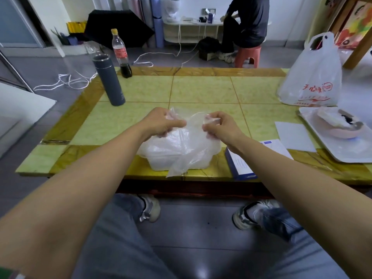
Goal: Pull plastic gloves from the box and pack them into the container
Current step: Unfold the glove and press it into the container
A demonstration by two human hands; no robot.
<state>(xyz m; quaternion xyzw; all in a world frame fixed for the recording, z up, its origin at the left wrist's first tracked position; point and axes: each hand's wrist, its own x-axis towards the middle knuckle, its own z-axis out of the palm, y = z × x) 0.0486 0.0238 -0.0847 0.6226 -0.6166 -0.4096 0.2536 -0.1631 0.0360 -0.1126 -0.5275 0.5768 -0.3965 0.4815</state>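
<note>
A clear plastic glove (188, 146) hangs between my two hands above a translucent plastic container (198, 163) at the near edge of the table. My left hand (163, 121) grips the glove's upper left part with curled fingers. My right hand (218, 124) pinches its upper right part. The glove's lower end drapes over the container's front toward the table edge. The container holds more crumpled clear plastic. A white and blue glove box (242, 165) lies flat just right of the container, partly under my right forearm.
A grey thermos (108, 80) and a cola bottle (120, 54) stand at the far left of the yellow-green tiled table (201, 89). A white plastic bag (312, 77), a white tray (346, 150) with a bowl, and a sheet of paper (293, 135) are on the right. A person sits on a stool beyond the table.
</note>
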